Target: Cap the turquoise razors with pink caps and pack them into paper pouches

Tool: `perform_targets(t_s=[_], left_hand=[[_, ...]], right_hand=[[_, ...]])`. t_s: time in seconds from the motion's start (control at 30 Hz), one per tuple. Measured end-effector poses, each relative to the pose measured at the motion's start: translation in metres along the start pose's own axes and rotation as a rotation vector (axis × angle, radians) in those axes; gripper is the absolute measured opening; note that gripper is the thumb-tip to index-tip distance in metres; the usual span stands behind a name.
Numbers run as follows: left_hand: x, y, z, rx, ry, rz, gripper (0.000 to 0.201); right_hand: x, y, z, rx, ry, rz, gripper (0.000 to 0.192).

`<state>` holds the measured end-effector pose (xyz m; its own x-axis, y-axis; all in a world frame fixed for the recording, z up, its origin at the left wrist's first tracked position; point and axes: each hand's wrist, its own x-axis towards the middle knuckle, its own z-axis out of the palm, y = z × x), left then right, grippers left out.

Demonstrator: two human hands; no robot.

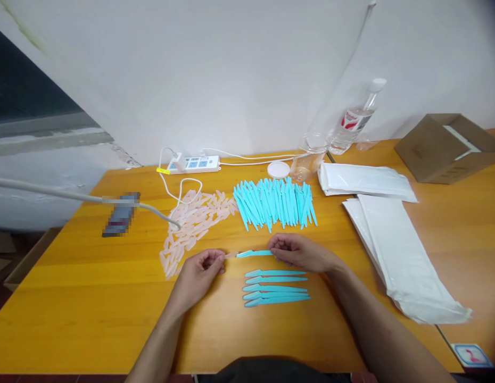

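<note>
Both hands are in over the near middle of the desk [91, 298], and between them sits one turquoise razor [253, 254], held level. The left hand [199, 274] is curled shut, fingertips pinched on the pale cap [230, 256] at the razor's left tip. The right hand [301, 252] is closed round the handle end, knuckles up. The razor hangs just above the wood, not touching it.

Right below, nearer the front edge, five capped razors [275, 288] lie in a tidy row, one under another, handles pointing right (close together, some touching).

Beyond the hands, toward the back edge, there's a big heap of turquoise razors [275, 205], fanned out and overlapping. Just left of it, a loose scatter of translucent pink caps [191, 226] trails down toward the left hand.

On the right side of the desk, flat white bags [399, 255] lie stacked, a second stack [365, 181] behind them. At the back edge: a white power strip [194, 164], a white lid [278, 169], a clear cup [309, 157], a water bottle [357, 119]. A cardboard box [447, 146] stands at the far right corner.
</note>
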<state>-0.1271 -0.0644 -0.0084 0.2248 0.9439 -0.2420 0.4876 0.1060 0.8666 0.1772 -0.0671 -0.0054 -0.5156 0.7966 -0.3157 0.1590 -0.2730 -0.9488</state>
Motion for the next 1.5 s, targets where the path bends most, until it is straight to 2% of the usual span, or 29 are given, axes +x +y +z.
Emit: perform_targets(t_s=[0.1, 0.17, 0.23, 0.3, 0.43, 0.53, 0.6, 0.67, 0.77, 0.83, 0.93, 1.03, 1.13, 1.37, 1.5], left_hand=[[-0.002, 0.001, 0.013, -0.236, 0.057, -0.105, 0.042], [-0.004, 0.000, 0.017, -0.227, 0.100, -0.115, 0.041], [-0.006, 0.001, 0.018, -0.108, 0.154, -0.058, 0.037], [-0.008, 0.004, 0.019, 0.062, 0.171, 0.072, 0.030], [-0.005, 0.018, 0.027, 0.401, 0.077, 0.304, 0.029], [0.004, 0.033, 0.039, 0.609, 0.068, 0.354, 0.025], [0.011, 0.040, 0.045, 0.717, 0.049, 0.336, 0.018], [0.017, 0.044, 0.046, 0.776, 0.040, 0.286, 0.021], [0.020, 0.040, 0.038, 0.652, 0.040, 0.257, 0.022], [0.021, 0.034, 0.030, 0.383, -0.005, 0.215, 0.020], [0.021, 0.025, 0.020, -0.095, -0.067, 0.050, 0.025], [0.021, 0.022, 0.019, -0.344, -0.008, -0.042, 0.034], [0.019, 0.023, 0.025, -0.401, 0.046, -0.071, 0.038], [0.017, 0.025, 0.040, -0.364, -0.009, -0.064, 0.035], [0.013, 0.027, 0.043, -0.212, -0.073, 0.015, 0.027]], right_hand=[[-0.001, -0.002, 0.001, -0.002, 0.000, -0.004, 0.031], [-0.001, -0.003, 0.000, -0.007, 0.005, -0.002, 0.031], [-0.003, -0.003, -0.002, -0.018, 0.019, -0.013, 0.033], [-0.005, -0.004, -0.006, -0.030, 0.039, -0.030, 0.034], [-0.010, -0.004, -0.018, -0.015, 0.097, -0.031, 0.035], [-0.013, -0.005, -0.024, -0.013, 0.127, -0.017, 0.038], [-0.013, -0.005, -0.025, -0.031, 0.132, -0.011, 0.040], [-0.013, -0.005, -0.025, -0.056, 0.135, -0.002, 0.042], [-0.012, -0.004, -0.026, -0.067, 0.130, 0.007, 0.042], [-0.012, -0.003, -0.025, -0.058, 0.123, -0.004, 0.040], [-0.011, -0.002, -0.024, -0.047, 0.117, -0.014, 0.038], [-0.010, -0.001, -0.022, -0.036, 0.108, -0.007, 0.040], [-0.009, -0.001, -0.020, -0.029, 0.102, -0.002, 0.040], [-0.008, -0.003, -0.016, -0.065, 0.094, -0.043, 0.035], [-0.008, -0.003, -0.012, -0.156, 0.060, -0.042, 0.031]])
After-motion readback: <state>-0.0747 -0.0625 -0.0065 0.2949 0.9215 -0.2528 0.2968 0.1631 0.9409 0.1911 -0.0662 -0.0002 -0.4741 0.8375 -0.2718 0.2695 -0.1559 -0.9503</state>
